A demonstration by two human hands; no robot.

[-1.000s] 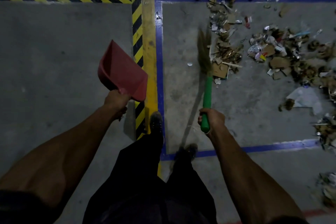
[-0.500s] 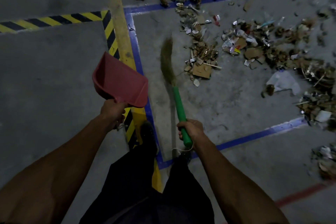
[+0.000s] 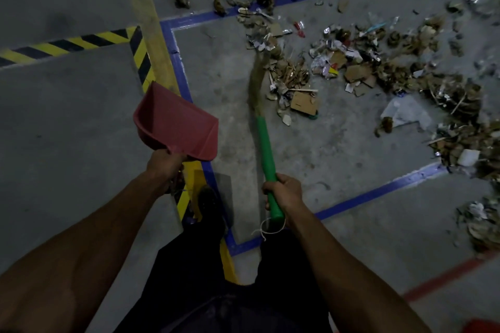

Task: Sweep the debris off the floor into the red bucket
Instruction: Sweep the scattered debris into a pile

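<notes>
Head view, downward over both bare forearms onto a grey concrete floor (image 3: 67, 130).

Landmark: blue tape rectangle (image 3: 180, 73) marked on the floor.

Item 1. Left hand (image 3: 165, 165): forearm extended forward from the lower left, fingers wrapped round the handle of a red dustpan (image 3: 177, 123). Pan held off the floor, open mouth tilted up and away, hanging over the left edge of the blue rectangle.

Item 2. Right hand (image 3: 284, 192): forearm extended forward from the lower right, fist closed round the lower part of the green handle of a broom (image 3: 266, 154). A loop of pale string (image 3: 266, 230) dangles from the handle's end below the fist. Handle slants up and slightly left; straw bristles (image 3: 258, 81) reach the near edge of the litter, inside the rectangle.

Item 3. Debris (image 3: 357, 67): cardboard scraps, paper, wrappers and dry leaves, spread across the far and right parts of the rectangle, spilling over its far and right lines.

Item 4. Yellow floor stripe (image 3: 147, 16), just left of the rectangle, with black-and-yellow hazard tape (image 3: 62, 44) branching left from it.

Item 5. Red object (image 3: 484, 326), only a corner visible, well outside the rectangle's near line, at the frame's lower right; cannot tell whether it is the bucket.

Item 6. Dark trousers (image 3: 216, 278) and a dark shoe (image 3: 208, 203), straddling the rectangle's near left corner.
</notes>
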